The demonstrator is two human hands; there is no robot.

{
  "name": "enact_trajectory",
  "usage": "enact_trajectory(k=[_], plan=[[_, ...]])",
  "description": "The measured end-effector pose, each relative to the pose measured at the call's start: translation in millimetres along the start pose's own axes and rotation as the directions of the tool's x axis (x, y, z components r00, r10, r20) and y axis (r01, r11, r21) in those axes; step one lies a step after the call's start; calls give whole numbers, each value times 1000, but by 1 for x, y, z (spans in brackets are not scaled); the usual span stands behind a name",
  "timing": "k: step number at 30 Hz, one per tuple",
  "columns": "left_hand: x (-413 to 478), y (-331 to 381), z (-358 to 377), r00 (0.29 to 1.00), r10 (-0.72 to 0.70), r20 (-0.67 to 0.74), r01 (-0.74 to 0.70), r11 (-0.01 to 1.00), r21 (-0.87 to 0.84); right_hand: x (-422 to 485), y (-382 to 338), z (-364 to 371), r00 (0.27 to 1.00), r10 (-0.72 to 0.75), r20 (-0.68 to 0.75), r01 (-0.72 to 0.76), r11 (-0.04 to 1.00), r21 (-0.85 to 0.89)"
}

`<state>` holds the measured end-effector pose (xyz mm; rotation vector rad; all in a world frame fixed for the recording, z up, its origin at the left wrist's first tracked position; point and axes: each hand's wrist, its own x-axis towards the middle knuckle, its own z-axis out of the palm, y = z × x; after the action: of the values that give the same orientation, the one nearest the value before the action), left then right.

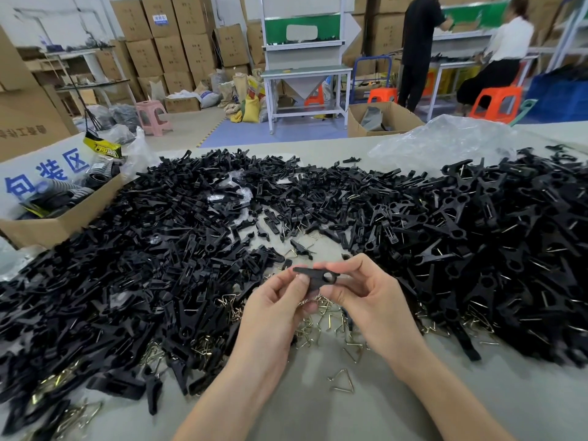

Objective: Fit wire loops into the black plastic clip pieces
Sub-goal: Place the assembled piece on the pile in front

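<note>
A black plastic clip piece [315, 276] with a round hole is held level above the table between both hands. My left hand [276, 310] pinches its left end between thumb and fingers. My right hand [359, 291] pinches its right end, fingers curled around it. Below the hands lie several loose brass-coloured wire loops [324, 316], and a single triangular wire loop [343, 381] lies nearer me. Whether a wire sits in the held clip cannot be seen.
A big heap of black clip pieces [159, 265] covers the grey table [318, 409] on the left, and another heap [477, 243] on the right. An open cardboard box [54, 224] stands at the far left, crumpled clear plastic [445, 141] at the far right. Two people work at benches behind.
</note>
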<state>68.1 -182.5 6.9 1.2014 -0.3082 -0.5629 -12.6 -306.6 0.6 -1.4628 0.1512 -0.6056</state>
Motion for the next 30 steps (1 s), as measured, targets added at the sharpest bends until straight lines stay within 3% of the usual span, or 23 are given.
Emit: enact_trajectory(k=[3,5,12,16,22,30], plan=[[-2,-1,5,999,-50,-1,49,997,63,-5,4,6,1000,-29,-2,27,967,-252],[-5,1,12,988,-150,22,149,989,14,-7,7,10,988,-150,28,149,902,-405],[-6,7,19,985,-174,11,174,981,-88,-8,11,16,915,-367,167,389,693,-608],[-9,7,19,976,-214,41,218,968,-126,-8,12,19,897,-357,262,438,630,-641],[-5,1,19,953,-291,78,301,937,-178,-9,13,9,913,-286,291,408,671,-619],[-4,-4,23,958,-265,111,283,933,-222,-9,15,4,906,-271,325,420,672,-610]])
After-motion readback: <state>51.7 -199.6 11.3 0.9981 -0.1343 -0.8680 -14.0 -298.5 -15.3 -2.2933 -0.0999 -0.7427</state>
